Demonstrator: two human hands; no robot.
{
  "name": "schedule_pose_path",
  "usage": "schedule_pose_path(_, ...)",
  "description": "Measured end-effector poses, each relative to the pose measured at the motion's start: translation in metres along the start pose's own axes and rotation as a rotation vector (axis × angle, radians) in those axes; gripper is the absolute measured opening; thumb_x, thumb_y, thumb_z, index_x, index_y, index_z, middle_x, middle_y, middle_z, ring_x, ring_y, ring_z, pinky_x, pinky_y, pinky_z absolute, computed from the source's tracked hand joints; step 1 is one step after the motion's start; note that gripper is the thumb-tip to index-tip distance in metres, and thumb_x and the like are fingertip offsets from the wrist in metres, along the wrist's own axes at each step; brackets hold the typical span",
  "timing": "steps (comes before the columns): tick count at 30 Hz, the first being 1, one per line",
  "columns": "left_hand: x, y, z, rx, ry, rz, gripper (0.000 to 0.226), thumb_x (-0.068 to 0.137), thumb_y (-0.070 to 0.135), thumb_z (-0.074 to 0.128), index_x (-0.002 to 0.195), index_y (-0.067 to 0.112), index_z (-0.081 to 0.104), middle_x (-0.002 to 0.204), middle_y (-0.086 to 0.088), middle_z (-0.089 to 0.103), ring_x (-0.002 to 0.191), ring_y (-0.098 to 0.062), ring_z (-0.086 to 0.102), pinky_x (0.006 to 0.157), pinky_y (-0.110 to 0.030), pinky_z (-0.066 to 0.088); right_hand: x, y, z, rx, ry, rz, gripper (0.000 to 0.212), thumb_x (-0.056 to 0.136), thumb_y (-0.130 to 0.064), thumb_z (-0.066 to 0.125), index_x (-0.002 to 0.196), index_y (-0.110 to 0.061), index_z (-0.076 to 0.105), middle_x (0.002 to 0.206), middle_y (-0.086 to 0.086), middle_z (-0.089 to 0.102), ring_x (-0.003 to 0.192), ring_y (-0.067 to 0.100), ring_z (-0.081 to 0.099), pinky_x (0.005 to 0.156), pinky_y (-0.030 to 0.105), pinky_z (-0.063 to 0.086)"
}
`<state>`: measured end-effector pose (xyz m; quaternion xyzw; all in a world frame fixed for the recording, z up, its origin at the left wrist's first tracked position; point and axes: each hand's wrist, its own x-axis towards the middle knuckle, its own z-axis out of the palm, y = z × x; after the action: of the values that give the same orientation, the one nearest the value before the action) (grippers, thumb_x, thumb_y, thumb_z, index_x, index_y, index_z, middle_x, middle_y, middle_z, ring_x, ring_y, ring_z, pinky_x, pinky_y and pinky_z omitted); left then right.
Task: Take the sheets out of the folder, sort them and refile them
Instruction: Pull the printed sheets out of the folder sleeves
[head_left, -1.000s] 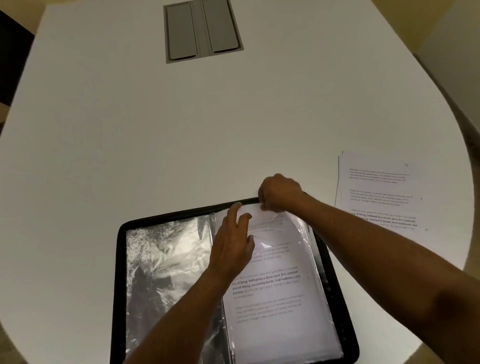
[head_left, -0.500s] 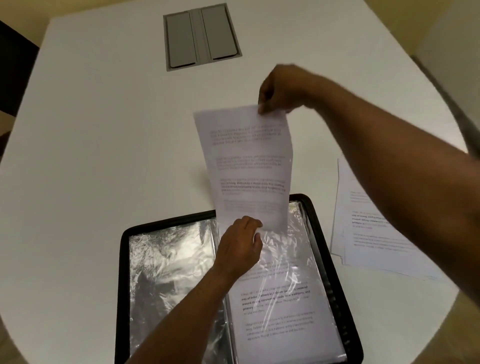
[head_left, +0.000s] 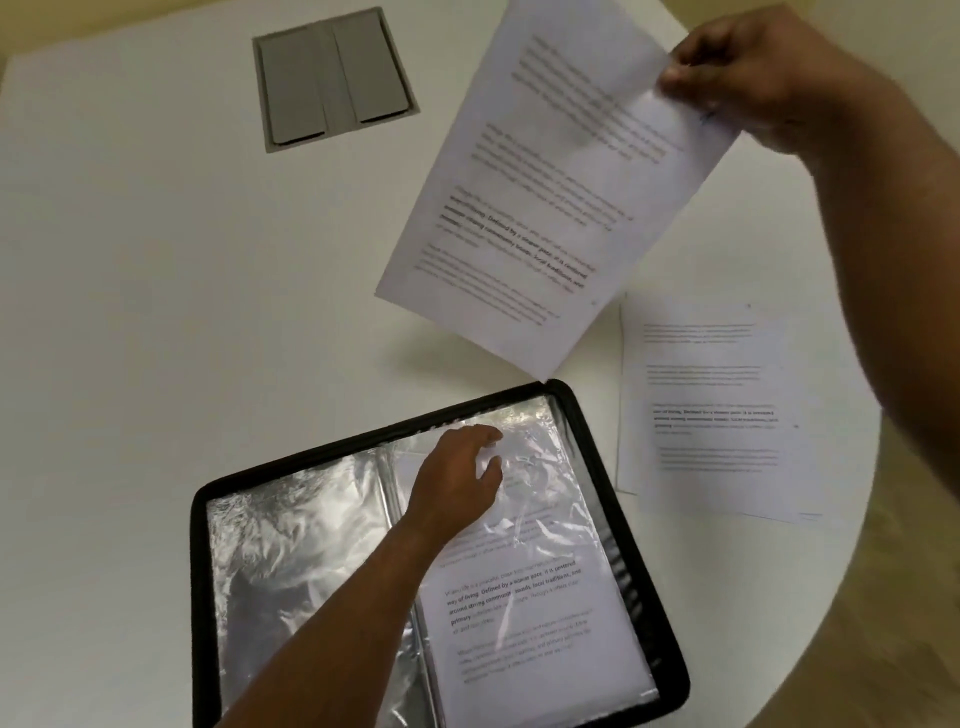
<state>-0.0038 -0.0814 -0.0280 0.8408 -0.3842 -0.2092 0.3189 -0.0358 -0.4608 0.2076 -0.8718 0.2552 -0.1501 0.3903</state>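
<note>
Head view: one printed sheet (head_left: 550, 192) held up clear of the open folder (head_left: 644, 551), far right over the worktop (head_left: 156, 312).

The right hand (head_left: 748, 67) pinches the sheet's top corner between thumb and curled fingers, so the page hangs tilted above the worktop, its low corner just over the folder's far right corner. The left hand (head_left: 457, 478), fingers loosely spread, rests on the crinkled plastic sleeve (head_left: 545, 493) of the folder's right page, gripping nothing. A stack of sheets (head_left: 706, 405) lies flat on the worktop just right of the folder. A grey cable hatch (head_left: 332, 78) sits at the far side.
</note>
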Motion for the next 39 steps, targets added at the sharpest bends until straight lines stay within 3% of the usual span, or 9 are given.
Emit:
schedule_pose_path(3, 0.004, 0.007, 0.008, -0.014, -0.001, -0.021, 0.032, 0.088, 0.021, 0.065, 0.119, 0.023, 0.062, 0.103, 0.015, 0.061, 0.098, 0.003, 0.051, 0.083, 0.002, 0.03, -0.009, 0.034, -0.03, 0.001, -0.045, 0.078, 0.012, 0.091, -0.031, 0.065, 0.093, -0.019, 0.067, 0.062, -0.018, 0.064, 0.055, -0.005, 0.058, 0.055, 0.011, 0.049)
schedule_pose_path(7, 0.007, 0.015, 0.016, -0.02, 0.008, -0.003, 0.03, 0.088, 0.022, 0.066, 0.117, 0.024, 0.064, 0.103, 0.018, 0.059, 0.094, 0.009, 0.051, 0.083, 0.003, 0.031, -0.016, 0.074, -0.058, -0.017, -0.158, 0.2, 0.061, 0.057, -0.069, 0.074, 0.094, -0.021, 0.069, 0.079, -0.005, 0.067, 0.06, 0.005, 0.062, 0.053, 0.014, 0.053)
schedule_pose_path(12, 0.017, 0.03, 0.024, -0.088, 0.06, -0.016, 0.018, 0.086, 0.019, 0.067, 0.103, 0.025, 0.065, 0.1, 0.02, 0.061, 0.096, 0.004, 0.054, 0.081, -0.008, 0.041, -0.015, 0.133, -0.05, -0.31, -0.372, 0.35, 0.013, 0.09, -0.019, 0.068, 0.102, -0.013, 0.07, 0.102, 0.013, 0.068, 0.077, 0.018, 0.059, 0.071, 0.026, 0.05)
schedule_pose_path(16, 0.027, 0.042, 0.034, -0.112, 0.078, -0.037, 0.014, 0.086, 0.012, 0.065, 0.095, 0.023, 0.063, 0.095, 0.015, 0.062, 0.093, 0.001, 0.055, 0.074, -0.01, 0.039, -0.022, 0.174, -0.018, -0.499, -0.503, 0.411, 0.018, 0.089, -0.017, 0.07, 0.107, -0.013, 0.071, 0.09, 0.007, 0.066, 0.081, 0.022, 0.058, 0.07, 0.028, 0.047)
schedule_pose_path(20, 0.029, 0.045, 0.039, -0.1, 0.111, -0.035, 0.014, 0.086, 0.009, 0.064, 0.092, 0.022, 0.061, 0.093, 0.013, 0.06, 0.091, -0.002, 0.055, 0.072, -0.009, 0.04, -0.033, 0.211, 0.015, -0.6, -0.534, 0.391, 0.021, 0.09, -0.018, 0.068, 0.11, -0.012, 0.072, 0.107, 0.012, 0.066, 0.091, 0.023, 0.056, 0.084, 0.031, 0.044)
schedule_pose_path(27, 0.018, 0.058, 0.026, -0.251, 0.175, -0.13, 0.026, 0.082, 0.003, 0.066, 0.083, 0.027, 0.057, 0.099, 0.009, 0.053, 0.092, -0.004, 0.056, 0.067, -0.009, 0.042, -0.05, 0.247, 0.05, -0.709, -0.185, 0.389, 0.036, 0.092, -0.039, 0.062, 0.124, -0.023, 0.062, 0.13, 0.007, 0.06, 0.124, 0.033, 0.048, 0.104, 0.043, 0.034)
schedule_pose_path(31, 0.012, 0.066, 0.006, -0.441, 0.26, -0.249, 0.017, 0.084, 0.01, 0.07, 0.08, 0.013, 0.054, 0.092, -0.002, 0.057, 0.08, -0.002, 0.056, 0.068, -0.011, 0.043, -0.093, 0.2, 0.102, -0.437, 0.096, 0.172, 0.023, 0.091, -0.032, 0.062, 0.107, -0.016, 0.07, 0.108, 0.01, 0.067, 0.107, 0.033, 0.057, 0.091, 0.041, 0.041)
schedule_pose_path(35, 0.005, 0.065, -0.021, -0.568, 0.337, -0.336, 0.028, 0.079, 0.023, 0.076, 0.076, 0.011, 0.051, 0.08, 0.0, 0.058, 0.074, -0.011, 0.054, 0.072, -0.025, 0.046, -0.167, 0.127, 0.18, -0.176, -0.209, 0.03, 0.017, 0.088, -0.034, 0.063, 0.089, -0.018, 0.071, 0.09, 0.001, 0.067, 0.089, 0.023, 0.061, 0.077, 0.035, 0.048)
schedule_pose_path(39, -0.007, 0.055, -0.061, -0.566, 0.417, -0.382, 0.016, 0.069, 0.022, 0.065, 0.08, 0.011, 0.059, 0.087, -0.012, 0.066, 0.08, -0.022, 0.061, 0.079, -0.038, 0.05, -0.234, 0.072, 0.238, -0.249, -0.57, -0.155, 0.041, 0.09, -0.052, 0.057, 0.123, -0.029, 0.062, 0.125, -0.007, 0.061, 0.116, 0.015, 0.052, 0.094, 0.037, 0.047)
